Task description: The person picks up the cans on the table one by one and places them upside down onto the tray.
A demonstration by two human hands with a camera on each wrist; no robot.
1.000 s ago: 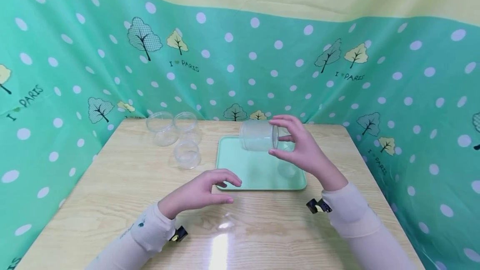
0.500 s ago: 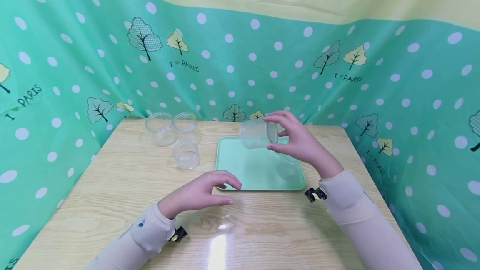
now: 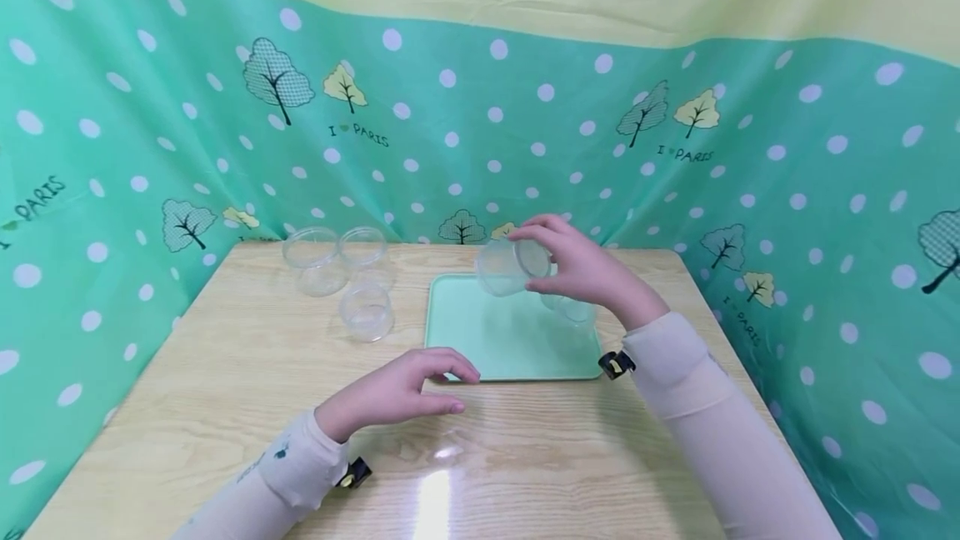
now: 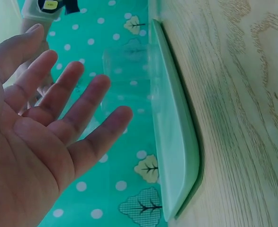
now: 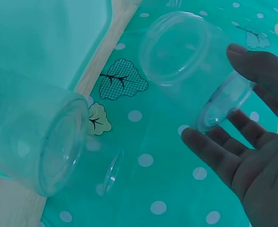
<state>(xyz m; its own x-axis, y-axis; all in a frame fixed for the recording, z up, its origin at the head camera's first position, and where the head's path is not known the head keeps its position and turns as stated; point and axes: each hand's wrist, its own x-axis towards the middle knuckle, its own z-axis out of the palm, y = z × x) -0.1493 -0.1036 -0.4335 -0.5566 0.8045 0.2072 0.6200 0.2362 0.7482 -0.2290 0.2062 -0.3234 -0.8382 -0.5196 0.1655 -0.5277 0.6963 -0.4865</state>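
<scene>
My right hand (image 3: 581, 269) holds a clear plastic jar (image 3: 497, 269) by one end, fingertips and thumb pinching its rim area. The jar is tilted in the air above the back of a light green tray (image 3: 480, 348). In the right wrist view the held jar (image 5: 176, 71) slants away from the fingers. Another clear jar (image 5: 30, 127) stands on the tray, with a further transparent one (image 5: 108, 172) partly behind it. In the head view the right hand partly hides these jars. My left hand (image 3: 401, 390) hovers near the tray's front left corner, fingers relaxed, holding nothing.
Three more clear containers stand left of the tray: a wide one (image 3: 311, 261), one beside it (image 3: 363, 252) and a shorter one (image 3: 366, 313) in front. A polka-dot curtain (image 3: 450, 107) encloses the back and sides of the wooden table (image 3: 247, 373).
My right hand has moved slightly left and up. The jar in it has turned from nearly level to more tilted. My left hand has stayed almost still, and the head view has shifted a little.
</scene>
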